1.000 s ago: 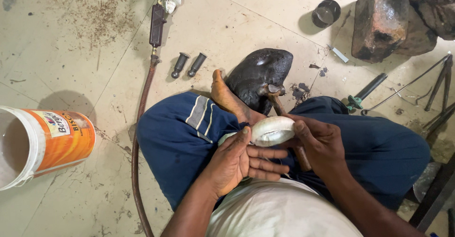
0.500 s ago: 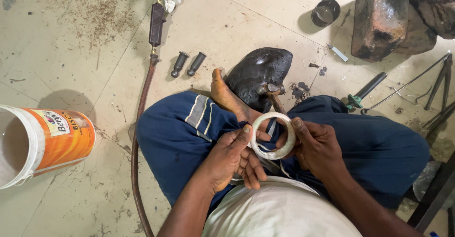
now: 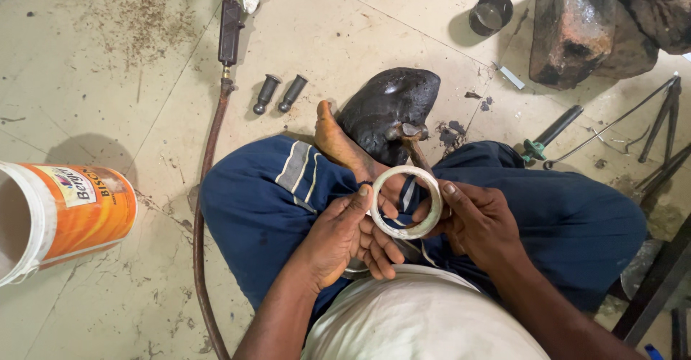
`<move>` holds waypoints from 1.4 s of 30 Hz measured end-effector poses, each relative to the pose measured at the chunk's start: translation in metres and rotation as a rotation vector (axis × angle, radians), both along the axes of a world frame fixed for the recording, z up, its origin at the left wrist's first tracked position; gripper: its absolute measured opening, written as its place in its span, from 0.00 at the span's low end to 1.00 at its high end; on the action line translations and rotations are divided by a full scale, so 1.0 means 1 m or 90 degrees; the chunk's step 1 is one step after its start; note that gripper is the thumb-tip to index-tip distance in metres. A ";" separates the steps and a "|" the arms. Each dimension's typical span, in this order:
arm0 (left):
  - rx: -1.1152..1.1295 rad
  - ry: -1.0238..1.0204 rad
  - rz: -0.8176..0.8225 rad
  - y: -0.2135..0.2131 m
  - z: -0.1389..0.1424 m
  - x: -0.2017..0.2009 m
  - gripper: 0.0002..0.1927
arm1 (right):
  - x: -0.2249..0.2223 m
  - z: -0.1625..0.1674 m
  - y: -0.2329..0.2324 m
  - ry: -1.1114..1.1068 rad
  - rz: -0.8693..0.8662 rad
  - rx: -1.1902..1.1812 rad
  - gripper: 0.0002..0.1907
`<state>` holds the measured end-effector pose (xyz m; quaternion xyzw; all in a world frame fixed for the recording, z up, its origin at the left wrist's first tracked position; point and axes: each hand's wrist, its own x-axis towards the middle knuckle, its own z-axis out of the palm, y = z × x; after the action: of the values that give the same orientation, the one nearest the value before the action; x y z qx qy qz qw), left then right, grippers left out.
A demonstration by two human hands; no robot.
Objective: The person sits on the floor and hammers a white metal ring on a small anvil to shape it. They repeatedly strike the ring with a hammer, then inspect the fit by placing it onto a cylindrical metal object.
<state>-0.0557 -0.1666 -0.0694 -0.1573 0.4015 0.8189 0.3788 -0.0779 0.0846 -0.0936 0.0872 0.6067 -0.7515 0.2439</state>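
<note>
A pale whitish ring (image 3: 436, 203), like a bangle, is held upright over my lap between both hands. My left hand (image 3: 345, 236) grips its left rim with the thumb on top. My right hand (image 3: 481, 220) pinches the right rim. Through the ring I see my bare foot (image 3: 338, 143) and blue trousers (image 3: 263, 194). A hammer (image 3: 412, 138) rests by a dark rounded anvil-like block (image 3: 392, 108) just beyond my foot.
An orange-and-white bucket (image 3: 61, 212) lies on its side at the left. A hose with a torch handle (image 3: 229, 33) runs up the floor, two small dark cylinders (image 3: 279, 94) beside it. Rusty metal blocks (image 3: 597, 22), a small tin (image 3: 491, 13) and metal rods (image 3: 648, 126) lie at right.
The ring was lying flat, face-down between my hands; it has been turned up so its opening faces me. The hands stay in my lap.
</note>
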 end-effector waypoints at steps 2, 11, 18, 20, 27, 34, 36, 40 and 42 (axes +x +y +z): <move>0.004 0.001 0.002 0.000 0.000 0.000 0.32 | -0.001 0.000 0.001 -0.001 0.002 -0.023 0.19; 0.028 0.018 0.026 0.002 0.000 0.002 0.31 | 0.000 0.000 0.005 0.059 0.025 -0.095 0.21; 0.038 0.063 -0.017 0.005 0.003 0.003 0.28 | -0.004 -0.006 0.010 0.022 0.002 -0.261 0.22; 0.027 0.086 -0.024 0.008 0.003 0.005 0.25 | -0.005 -0.007 0.009 0.015 -0.011 -0.242 0.23; 0.071 0.093 0.031 0.020 -0.001 0.011 0.20 | -0.005 -0.002 0.007 -0.027 -0.059 -0.328 0.23; 0.082 0.065 0.042 0.020 -0.002 0.013 0.21 | -0.001 -0.004 0.009 -0.004 -0.038 -0.338 0.22; 0.099 0.063 0.049 0.020 -0.002 0.013 0.21 | 0.000 -0.007 0.011 -0.010 -0.040 -0.332 0.23; 0.115 0.066 0.052 0.022 -0.003 0.013 0.21 | 0.001 -0.010 0.015 -0.013 -0.045 -0.310 0.23; 0.100 0.064 0.046 0.022 -0.003 0.013 0.20 | 0.001 -0.010 0.015 -0.018 -0.045 -0.311 0.23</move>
<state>-0.0431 -0.1442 -0.0728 -0.0999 0.3487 0.8677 0.3398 -0.0771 0.0996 -0.1036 0.0573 0.4002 -0.8826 0.2401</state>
